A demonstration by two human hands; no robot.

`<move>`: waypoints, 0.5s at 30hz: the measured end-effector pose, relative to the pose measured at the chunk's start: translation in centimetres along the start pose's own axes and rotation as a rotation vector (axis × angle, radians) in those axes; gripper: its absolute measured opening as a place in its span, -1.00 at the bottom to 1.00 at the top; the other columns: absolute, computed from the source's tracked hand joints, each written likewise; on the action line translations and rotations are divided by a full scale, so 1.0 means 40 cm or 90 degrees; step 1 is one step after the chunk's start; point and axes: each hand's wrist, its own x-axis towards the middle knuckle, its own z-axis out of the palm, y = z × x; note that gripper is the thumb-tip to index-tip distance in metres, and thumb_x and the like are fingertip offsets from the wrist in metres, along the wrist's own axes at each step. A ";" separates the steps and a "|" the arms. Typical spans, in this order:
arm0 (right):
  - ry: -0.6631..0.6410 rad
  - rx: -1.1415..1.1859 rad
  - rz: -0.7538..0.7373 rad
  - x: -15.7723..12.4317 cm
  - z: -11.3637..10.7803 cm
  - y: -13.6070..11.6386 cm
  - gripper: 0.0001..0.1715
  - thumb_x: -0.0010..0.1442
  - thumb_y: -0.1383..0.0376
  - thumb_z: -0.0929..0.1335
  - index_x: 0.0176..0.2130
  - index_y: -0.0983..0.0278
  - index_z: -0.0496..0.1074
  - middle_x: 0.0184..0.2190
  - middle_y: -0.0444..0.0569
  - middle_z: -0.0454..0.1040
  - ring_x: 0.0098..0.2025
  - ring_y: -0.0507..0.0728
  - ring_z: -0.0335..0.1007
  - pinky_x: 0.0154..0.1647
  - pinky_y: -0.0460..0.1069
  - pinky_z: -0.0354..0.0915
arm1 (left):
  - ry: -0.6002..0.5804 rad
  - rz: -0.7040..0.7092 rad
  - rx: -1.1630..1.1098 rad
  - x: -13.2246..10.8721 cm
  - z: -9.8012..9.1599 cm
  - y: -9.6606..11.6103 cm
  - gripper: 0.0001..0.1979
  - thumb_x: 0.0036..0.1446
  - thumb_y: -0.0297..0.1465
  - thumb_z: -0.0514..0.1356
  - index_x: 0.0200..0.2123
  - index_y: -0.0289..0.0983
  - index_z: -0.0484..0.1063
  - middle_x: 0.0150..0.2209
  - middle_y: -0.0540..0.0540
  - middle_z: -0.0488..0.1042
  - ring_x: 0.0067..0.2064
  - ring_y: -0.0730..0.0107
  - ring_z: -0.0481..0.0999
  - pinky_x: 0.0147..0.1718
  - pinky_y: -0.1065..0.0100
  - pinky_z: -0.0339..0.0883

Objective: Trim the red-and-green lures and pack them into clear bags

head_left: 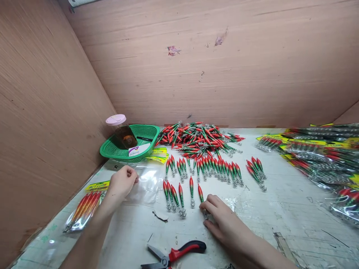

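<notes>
My left hand [122,183] pinches the edge of a clear plastic bag [146,183] lying flat on the table. My right hand [221,220] rests on the table, its fingertips on the hooked end of a red-and-green squid lure [201,196]. That lure is the rightmost of a short row of lures [176,196] laid side by side. A longer row of lures [207,166] lies behind them, and a big heap of the same lures [199,138] sits against the back wall.
A green basket [112,151] holds a jar with a pink lid [116,120]. One filled lure packet [84,209] lies at the left; a stack of filled packets [322,153] lies at the right. Red-handled pliers [176,254] lie near the front edge. Wooden walls close the left and back.
</notes>
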 end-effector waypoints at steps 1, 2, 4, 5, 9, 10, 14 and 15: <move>-0.006 -0.007 0.000 0.000 -0.001 -0.001 -0.69 0.06 0.54 0.28 -0.19 0.26 0.33 -0.18 0.02 0.33 -0.12 0.17 0.29 -0.14 0.07 0.32 | -0.020 -0.013 -0.030 -0.004 -0.002 0.004 -0.83 -0.07 -0.54 0.21 -0.52 -0.22 0.24 -0.55 -0.01 0.47 -0.33 0.23 0.55 -0.30 0.28 0.39; -0.011 -0.015 -0.001 0.001 -0.002 0.000 -0.71 0.06 0.56 0.27 -0.21 0.27 0.33 -0.19 0.02 0.32 -0.14 0.16 0.29 -0.15 0.06 0.32 | -0.044 -0.026 -0.061 -0.008 -0.003 0.009 -0.83 -0.05 -0.54 0.22 -0.46 -0.23 0.25 -0.49 -0.03 0.51 -0.35 0.27 0.56 -0.30 0.28 0.42; -0.023 -0.038 -0.010 -0.001 -0.005 0.003 -0.72 0.07 0.58 0.25 -0.25 0.27 0.33 -0.21 0.03 0.32 -0.16 0.16 0.29 -0.18 0.06 0.33 | -0.101 -0.051 -0.116 -0.016 -0.005 0.016 -0.79 -0.05 -0.57 0.24 -0.35 -0.26 0.28 -0.41 -0.08 0.56 -0.36 0.34 0.58 -0.28 0.31 0.47; -0.028 -0.050 -0.018 -0.003 -0.008 0.005 -0.73 0.08 0.58 0.25 -0.27 0.27 0.33 -0.22 0.03 0.32 -0.17 0.16 0.30 -0.20 0.06 0.34 | -0.136 -0.070 -0.164 -0.022 -0.003 0.020 -0.77 -0.05 -0.60 0.24 -0.31 -0.28 0.32 -0.40 -0.09 0.56 -0.36 0.36 0.58 -0.27 0.34 0.48; 0.040 -0.052 -0.103 -0.025 -0.046 0.001 -0.75 0.14 0.52 0.23 -0.22 0.26 0.34 -0.26 0.04 0.35 -0.24 0.15 0.34 -0.30 0.04 0.37 | -0.236 -0.143 -0.410 -0.056 0.033 0.041 -0.76 0.01 -0.71 0.16 -0.25 -0.36 0.43 -0.47 -0.03 0.52 -0.47 0.53 0.53 -0.38 0.52 0.48; 0.084 -0.040 -0.139 -0.034 -0.062 -0.009 -0.76 0.17 0.50 0.23 -0.18 0.25 0.34 -0.27 0.03 0.36 -0.26 0.14 0.34 -0.32 0.02 0.37 | -0.246 -0.148 -0.450 -0.067 0.051 0.049 -0.77 0.03 -0.72 0.15 -0.26 -0.37 0.44 -0.49 -0.02 0.51 -0.49 0.55 0.52 -0.41 0.54 0.48; 0.224 0.042 -0.261 -0.078 -0.112 -0.089 -0.74 0.24 0.41 0.28 -0.07 0.19 0.31 -0.31 0.00 0.40 -0.30 0.09 0.38 -0.34 -0.07 0.38 | -0.284 -0.147 -0.536 -0.113 0.135 0.086 -0.85 0.04 -0.69 0.17 -0.37 -0.37 0.43 -0.44 -0.08 0.54 -0.44 0.48 0.56 -0.37 0.49 0.50; 0.233 0.074 -0.266 -0.087 -0.116 -0.112 -0.76 0.25 0.39 0.28 -0.07 0.17 0.32 -0.34 -0.01 0.40 -0.32 0.08 0.39 -0.37 -0.08 0.37 | -0.293 -0.143 -0.544 -0.123 0.156 0.095 -0.86 0.04 -0.69 0.18 -0.38 -0.37 0.43 -0.43 -0.09 0.55 -0.42 0.48 0.56 -0.35 0.48 0.50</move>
